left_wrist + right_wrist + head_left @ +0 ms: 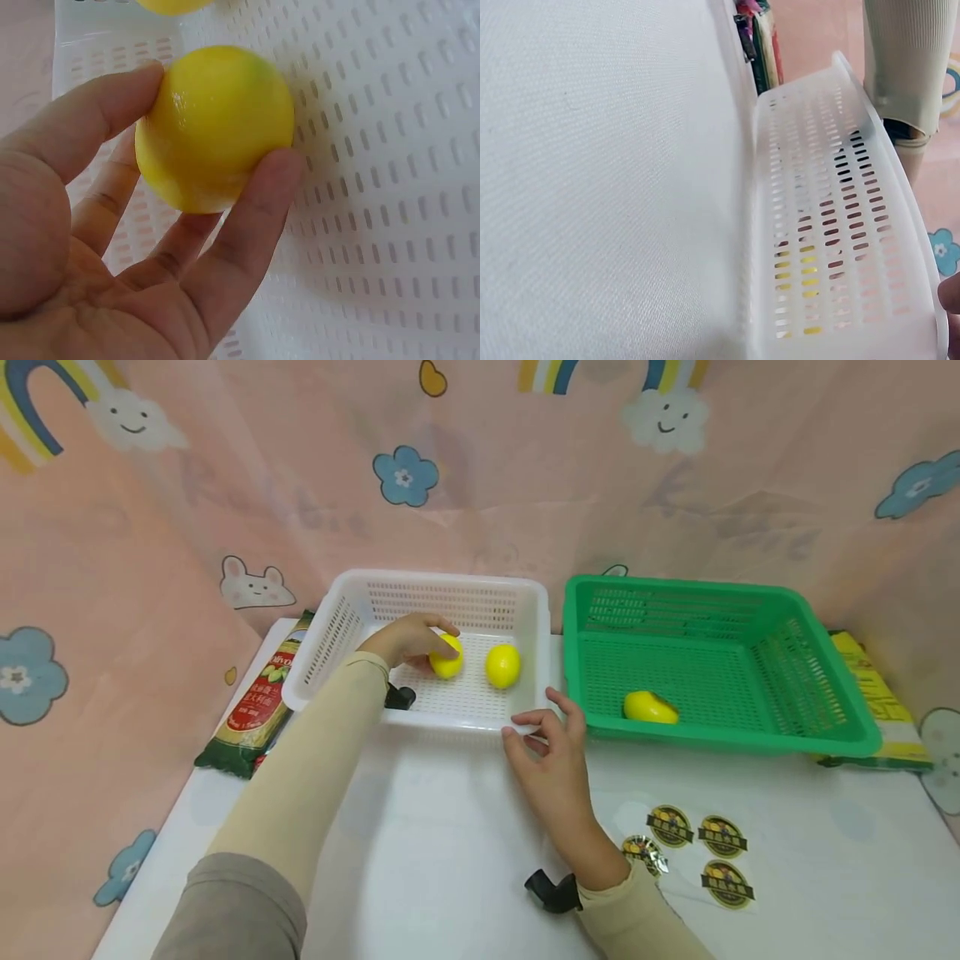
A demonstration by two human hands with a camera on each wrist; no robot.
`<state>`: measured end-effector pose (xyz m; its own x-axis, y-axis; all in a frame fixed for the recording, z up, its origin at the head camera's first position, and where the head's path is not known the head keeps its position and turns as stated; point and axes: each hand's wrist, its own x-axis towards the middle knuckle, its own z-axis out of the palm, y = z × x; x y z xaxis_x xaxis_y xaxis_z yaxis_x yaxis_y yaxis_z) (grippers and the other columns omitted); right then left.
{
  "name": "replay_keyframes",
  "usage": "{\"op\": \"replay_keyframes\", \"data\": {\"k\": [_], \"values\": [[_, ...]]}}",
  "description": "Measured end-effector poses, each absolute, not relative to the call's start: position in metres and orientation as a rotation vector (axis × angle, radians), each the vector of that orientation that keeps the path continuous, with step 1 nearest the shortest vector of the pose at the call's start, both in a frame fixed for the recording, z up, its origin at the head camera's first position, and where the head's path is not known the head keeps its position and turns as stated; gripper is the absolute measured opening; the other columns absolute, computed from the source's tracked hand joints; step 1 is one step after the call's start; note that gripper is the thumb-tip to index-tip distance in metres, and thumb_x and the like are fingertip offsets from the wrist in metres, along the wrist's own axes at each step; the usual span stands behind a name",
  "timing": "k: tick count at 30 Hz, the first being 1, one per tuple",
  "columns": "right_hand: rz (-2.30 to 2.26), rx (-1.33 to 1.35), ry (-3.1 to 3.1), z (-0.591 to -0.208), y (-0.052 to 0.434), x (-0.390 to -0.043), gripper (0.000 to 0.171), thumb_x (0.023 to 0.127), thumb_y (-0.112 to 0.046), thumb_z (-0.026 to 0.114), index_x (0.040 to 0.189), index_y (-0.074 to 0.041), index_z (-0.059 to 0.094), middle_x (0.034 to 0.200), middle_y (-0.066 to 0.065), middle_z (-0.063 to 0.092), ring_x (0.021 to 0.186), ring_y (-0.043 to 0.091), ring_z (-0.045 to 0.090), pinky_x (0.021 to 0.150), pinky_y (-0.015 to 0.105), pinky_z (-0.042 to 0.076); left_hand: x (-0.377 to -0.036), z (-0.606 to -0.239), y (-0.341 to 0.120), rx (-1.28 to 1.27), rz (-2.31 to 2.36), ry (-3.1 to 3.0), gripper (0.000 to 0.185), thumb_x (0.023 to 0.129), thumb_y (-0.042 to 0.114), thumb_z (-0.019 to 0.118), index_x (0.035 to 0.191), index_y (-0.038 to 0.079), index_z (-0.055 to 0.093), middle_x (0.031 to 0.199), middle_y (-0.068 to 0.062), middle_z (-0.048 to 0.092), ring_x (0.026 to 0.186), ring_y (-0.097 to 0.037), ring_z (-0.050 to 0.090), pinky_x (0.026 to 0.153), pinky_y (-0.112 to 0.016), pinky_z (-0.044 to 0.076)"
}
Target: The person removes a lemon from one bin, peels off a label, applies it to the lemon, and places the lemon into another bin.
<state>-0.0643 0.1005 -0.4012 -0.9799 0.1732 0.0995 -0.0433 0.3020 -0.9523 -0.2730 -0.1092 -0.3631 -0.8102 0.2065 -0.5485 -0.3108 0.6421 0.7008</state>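
Note:
My left hand (412, 642) reaches into the white basket (442, 720) and grips a yellow lemon (214, 127) between thumb and fingers. A second lemon (502, 666) lies to its right in the same basket. My right hand (555, 772) is at the basket's front right corner, thumb and a finger pinching the rim; in the right wrist view only its fingertips (951, 295) show, at the rim. Beside it stands the green basket (720, 742), where another lemon (650, 707) with a dark patch on top lies near the front left.
Several round black and gold stickers (726, 883) lie on the table in front of the green basket, one partly lifted near the right wrist. A red and green food packet (258, 702) lies left of the white basket, and a yellow packet (885, 710) right of the green one.

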Motion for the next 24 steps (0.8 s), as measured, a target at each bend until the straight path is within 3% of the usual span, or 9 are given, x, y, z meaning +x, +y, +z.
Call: {"op": "replay_keyframes", "data": {"k": [8, 13, 19, 24], "values": [[1.714, -0.114, -2.45, -0.395, 0.1, -0.066, 0.011, 0.098, -0.014, 0.076, 0.105, -0.008, 0.07, 0.161, 0.005, 0.031, 0.104, 0.025, 0.064, 0.099, 0.041, 0.057, -0.269, -0.339, -0.12, 0.028, 1.296, 2.336, 0.052, 0.096, 0.013, 0.08, 0.145, 0.013, 0.063, 0.147, -0.013, 0.053, 0.116, -0.029, 0.062, 0.094, -0.041, 0.059], [1.69, -0.139, -2.482, -0.395, 0.102, -0.065, 0.011, 0.098, -0.015, 0.076, 0.105, -0.009, 0.071, 0.161, 0.004, 0.031, 0.103, 0.023, 0.063, 0.101, 0.041, 0.056, -0.25, -0.306, -0.115, 0.13, 1.47, 2.35, 0.049, 0.097, 0.013, 0.079, 0.144, 0.015, 0.065, 0.145, -0.009, 0.053, 0.118, -0.03, 0.062, 0.094, -0.041, 0.059], [1.673, -0.13, -2.483, -0.395, 0.104, -0.065, 0.011, 0.098, -0.016, 0.076, 0.105, -0.009, 0.071, 0.16, 0.005, 0.032, 0.1, 0.023, 0.063, 0.101, 0.041, 0.056, -0.185, -0.276, -0.107, 0.278, 1.618, 2.327, 0.045, 0.095, 0.013, 0.082, 0.138, 0.019, 0.069, 0.147, 0.0, 0.056, 0.116, -0.03, 0.064, 0.094, -0.042, 0.059], [1.665, -0.124, -2.481, -0.394, 0.105, -0.064, 0.012, 0.098, -0.017, 0.076, 0.105, -0.009, 0.072, 0.16, 0.006, 0.033, 0.098, 0.023, 0.063, 0.101, 0.041, 0.056, -0.122, -0.286, -0.108, 0.358, 1.648, 2.258, 0.044, 0.092, 0.017, 0.082, 0.135, 0.023, 0.072, 0.145, 0.007, 0.058, 0.115, -0.032, 0.062, 0.089, -0.048, 0.056]]}}
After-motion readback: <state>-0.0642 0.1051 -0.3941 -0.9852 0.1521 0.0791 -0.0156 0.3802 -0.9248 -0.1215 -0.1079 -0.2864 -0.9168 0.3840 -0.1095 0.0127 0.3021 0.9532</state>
